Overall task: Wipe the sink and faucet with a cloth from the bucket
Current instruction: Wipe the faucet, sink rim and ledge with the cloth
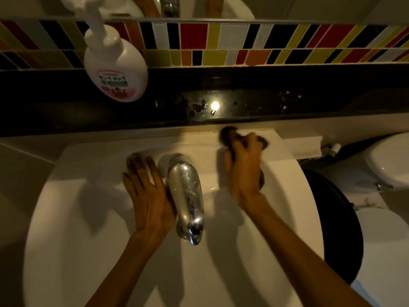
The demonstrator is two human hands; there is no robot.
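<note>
Cloth (230, 135), dark and bunched, sits under my right hand (243, 169) on the far right rim of the sink (73, 196), just below the black desk (287, 103). My right fingers are clamped on it. It looks soft and limp, likely damp, so a bunched grip with the palm pressing down suits it. My left hand (147, 196) lies flat, fingers apart, just left of the faucet (188, 196). The rim's raised far edge stops the stroke; open basin lies nearer.
</note>
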